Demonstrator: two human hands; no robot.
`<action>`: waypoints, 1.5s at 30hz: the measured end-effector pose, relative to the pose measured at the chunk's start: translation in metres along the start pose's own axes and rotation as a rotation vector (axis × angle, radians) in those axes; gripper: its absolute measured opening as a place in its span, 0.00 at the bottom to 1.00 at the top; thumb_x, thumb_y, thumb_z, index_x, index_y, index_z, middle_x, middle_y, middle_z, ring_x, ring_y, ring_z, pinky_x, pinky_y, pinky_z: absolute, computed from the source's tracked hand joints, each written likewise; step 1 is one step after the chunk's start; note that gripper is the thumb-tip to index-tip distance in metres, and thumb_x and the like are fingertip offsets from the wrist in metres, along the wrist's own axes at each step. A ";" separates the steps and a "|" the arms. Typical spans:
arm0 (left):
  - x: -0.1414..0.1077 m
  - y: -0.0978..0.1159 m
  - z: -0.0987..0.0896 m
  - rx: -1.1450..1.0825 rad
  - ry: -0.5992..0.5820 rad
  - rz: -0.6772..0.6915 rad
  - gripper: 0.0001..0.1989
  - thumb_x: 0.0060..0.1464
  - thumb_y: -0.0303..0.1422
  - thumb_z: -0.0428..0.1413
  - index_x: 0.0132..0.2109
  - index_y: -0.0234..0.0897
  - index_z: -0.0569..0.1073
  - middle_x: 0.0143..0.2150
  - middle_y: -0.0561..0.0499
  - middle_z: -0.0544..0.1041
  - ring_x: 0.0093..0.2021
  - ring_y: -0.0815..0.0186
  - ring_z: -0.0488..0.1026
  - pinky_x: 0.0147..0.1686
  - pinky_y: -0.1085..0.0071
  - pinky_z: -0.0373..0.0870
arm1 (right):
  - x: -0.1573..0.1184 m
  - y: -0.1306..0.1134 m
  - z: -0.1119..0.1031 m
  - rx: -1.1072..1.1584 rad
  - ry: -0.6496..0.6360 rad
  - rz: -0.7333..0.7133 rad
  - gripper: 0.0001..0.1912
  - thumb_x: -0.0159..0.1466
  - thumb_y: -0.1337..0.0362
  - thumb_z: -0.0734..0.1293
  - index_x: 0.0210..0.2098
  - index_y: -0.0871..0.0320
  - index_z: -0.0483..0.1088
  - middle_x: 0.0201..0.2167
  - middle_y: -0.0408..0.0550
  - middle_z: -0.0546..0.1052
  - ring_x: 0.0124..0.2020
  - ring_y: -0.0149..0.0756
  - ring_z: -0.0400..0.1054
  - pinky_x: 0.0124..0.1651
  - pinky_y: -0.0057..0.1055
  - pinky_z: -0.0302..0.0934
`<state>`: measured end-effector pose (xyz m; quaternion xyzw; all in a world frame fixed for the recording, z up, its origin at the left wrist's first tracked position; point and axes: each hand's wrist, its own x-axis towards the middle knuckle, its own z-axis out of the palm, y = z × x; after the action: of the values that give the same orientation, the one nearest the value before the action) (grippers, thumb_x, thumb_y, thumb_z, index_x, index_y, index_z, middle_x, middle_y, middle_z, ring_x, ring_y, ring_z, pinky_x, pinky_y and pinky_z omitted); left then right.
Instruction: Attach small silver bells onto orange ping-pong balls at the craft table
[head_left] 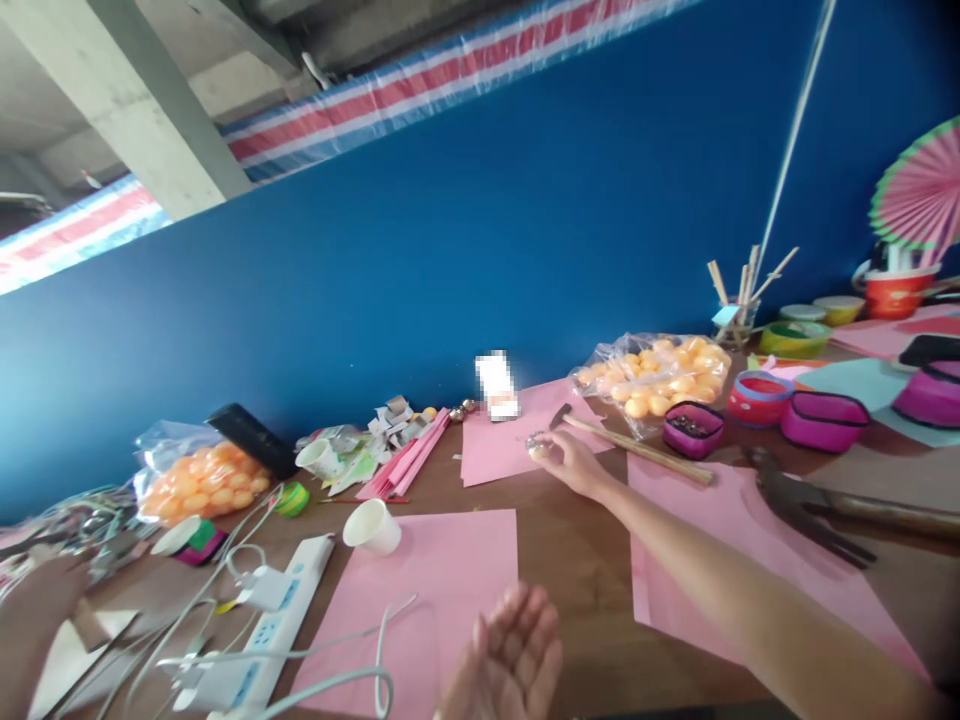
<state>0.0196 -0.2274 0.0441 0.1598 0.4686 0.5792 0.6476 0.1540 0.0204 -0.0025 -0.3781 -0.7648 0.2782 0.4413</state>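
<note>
Palm up and cupped, my left hand [504, 655] is at the bottom middle, over the edge of a pink sheet [450, 580], with nothing in it. My right hand [576, 464] reaches forward over another pink sheet [487, 455]. Its fingertips are closed at a small cluster of shiny silvery pieces [537, 441], too small to name. A small hammer [637, 445] with a long wooden handle lies just beyond and to the right of my right hand. A bright phone screen [498, 388], partly blurred out, stands behind the sheet.
A paper cup [372, 527], a power strip [277, 620] and loose cables lie left. Bags of orange balls [667, 370] stand at the back. Right are a purple container [694, 430] with small dark pieces and a claw hammer [817, 500]. Another person's arm [37, 610] shows far left.
</note>
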 end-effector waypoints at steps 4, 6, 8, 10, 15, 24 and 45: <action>0.034 0.017 0.019 -0.381 -0.216 0.066 0.17 0.55 0.37 0.43 0.48 0.37 0.69 0.55 0.46 0.65 0.57 0.60 0.56 0.55 0.62 0.54 | 0.000 0.004 0.002 -0.011 0.006 0.001 0.14 0.54 0.61 0.63 0.40 0.57 0.66 0.39 0.49 0.72 0.39 0.37 0.67 0.43 0.33 0.62; 0.041 0.024 0.027 -0.443 -0.221 0.067 0.16 0.55 0.34 0.43 0.47 0.35 0.70 0.55 0.46 0.65 0.57 0.61 0.57 0.55 0.64 0.55 | -0.001 0.006 0.003 -0.014 0.018 0.000 0.14 0.54 0.61 0.63 0.40 0.57 0.66 0.39 0.49 0.72 0.39 0.36 0.67 0.43 0.34 0.62; 0.048 0.027 0.032 -0.496 -0.188 0.075 0.15 0.55 0.32 0.44 0.45 0.34 0.71 0.53 0.45 0.67 0.55 0.62 0.60 0.54 0.65 0.57 | -0.001 0.006 0.003 -0.009 0.017 -0.002 0.15 0.55 0.61 0.63 0.41 0.57 0.66 0.39 0.49 0.72 0.38 0.36 0.67 0.42 0.33 0.62; 0.059 0.028 0.037 -0.533 -0.142 0.057 0.12 0.54 0.30 0.46 0.42 0.33 0.71 0.47 0.45 0.71 0.51 0.65 0.65 0.51 0.68 0.61 | -0.001 0.006 0.003 0.011 0.011 0.003 0.15 0.55 0.60 0.62 0.41 0.57 0.66 0.39 0.49 0.72 0.37 0.35 0.67 0.41 0.32 0.63; 0.107 0.025 0.050 -0.429 -0.021 0.176 0.08 0.46 0.24 0.55 0.36 0.35 0.72 0.33 0.51 0.73 0.30 0.77 0.71 0.33 0.79 0.68 | 0.000 0.004 0.003 0.058 0.013 -0.001 0.15 0.55 0.60 0.62 0.41 0.58 0.66 0.37 0.49 0.72 0.34 0.35 0.67 0.37 0.32 0.64; 0.173 0.020 0.052 0.179 0.147 0.455 0.16 0.37 0.40 0.60 0.28 0.29 0.72 0.23 0.52 0.70 0.16 0.80 0.59 0.13 0.82 0.52 | 0.001 0.005 0.004 0.082 0.008 0.045 0.15 0.54 0.62 0.62 0.42 0.57 0.66 0.38 0.49 0.72 0.34 0.35 0.67 0.36 0.31 0.63; 0.215 0.020 0.050 0.491 0.159 0.544 0.09 0.42 0.34 0.56 0.32 0.33 0.72 0.25 0.47 0.73 0.26 0.67 0.70 0.28 0.71 0.66 | 0.002 0.001 0.004 0.118 0.024 0.072 0.16 0.56 0.57 0.61 0.42 0.58 0.66 0.40 0.51 0.72 0.40 0.40 0.67 0.39 0.34 0.64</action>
<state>0.0239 -0.0112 -0.0063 0.3836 0.5827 0.6111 0.3739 0.1499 0.0226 -0.0045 -0.3818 -0.7276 0.3340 0.4618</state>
